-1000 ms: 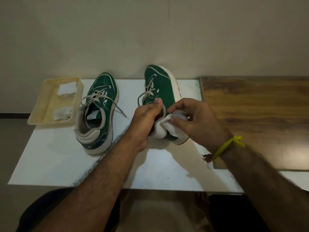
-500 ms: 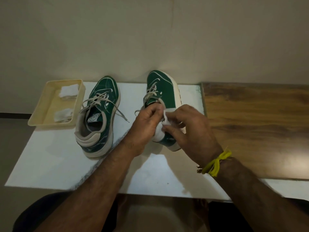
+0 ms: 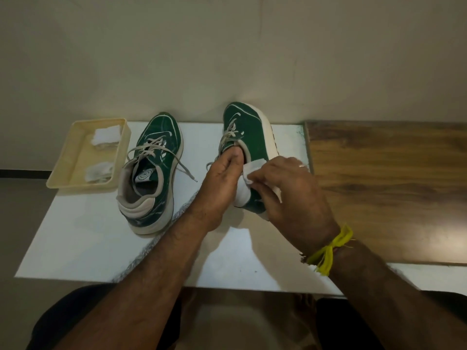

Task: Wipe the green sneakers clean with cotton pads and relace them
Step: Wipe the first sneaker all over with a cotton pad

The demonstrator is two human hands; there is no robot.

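I had the right-hand sneaker [image 3: 249,137] tipped onto its side on the white board [image 3: 83,238], its cream sole turned toward the wooden tabletop [image 3: 389,188] just beside it. My left hand [image 3: 218,188] gripped the shoe at the collar, thumb lying up by the last of the laces, to keep it from rocking. My right hand [image 3: 285,193] pinched a white cotton pad [image 3: 249,170] in curled fingers and pressed it against the green upper near the heel. To do this well, I judged, I needed short strokes that follow the panel, firm enough to lift grime but not so hard that the pad shreds, and a fresh face of the pad turned outward once it greyed. The steadying hand mattered as much as the wiping one, since the shoe was balanced on its edge. The other sneaker [image 3: 154,170] stood upright to the left, well apart, its laces loose and trailing onto the board. Beyond it a shallow cream tray [image 3: 75,157] held two more pads [image 3: 106,135], both rumpled. The board lay against a plain pale wall [image 3: 227,51], the light was dim and warm, and a yellow thread [image 3: 331,248] was tied round my right wrist.
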